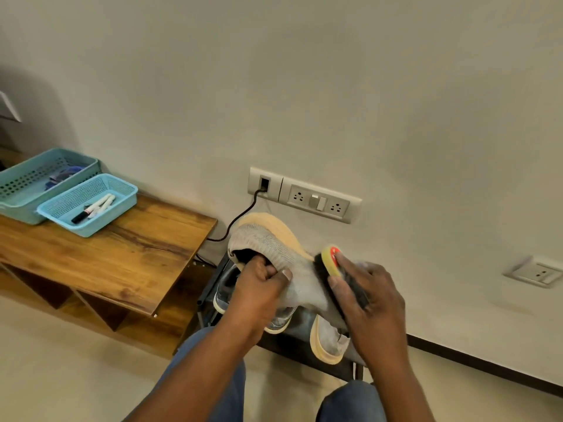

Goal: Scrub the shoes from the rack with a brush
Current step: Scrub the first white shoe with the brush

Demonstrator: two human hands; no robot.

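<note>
- I've got the grey knitted shoe with the pale yellow sole (274, 242) up in the air just above the low black shoe rack (304, 336), sole turned toward the wall. My biggest worry: my left hand (259, 287) grips it only at the collar, fingers tucked into the opening and thumb pinching the knit. A hard stroke could twist it loose.
- If it drops, I reckon it lands on the matching grey shoe (329, 339) or the grey-and-white sneaker (225, 287) lying on the rack below.
- My right hand (368, 300) is wrapped round the black-bristled brush with the yellow-and-red back (330, 261), bristles pressed to the shoe's side. Soft knit gives under pressure, so it may just dent instead of coming clean.
- Smaller risk: the black cable (240, 217) and white socket panel (304, 194) sit just behind; a wide swing could clip them.
</note>
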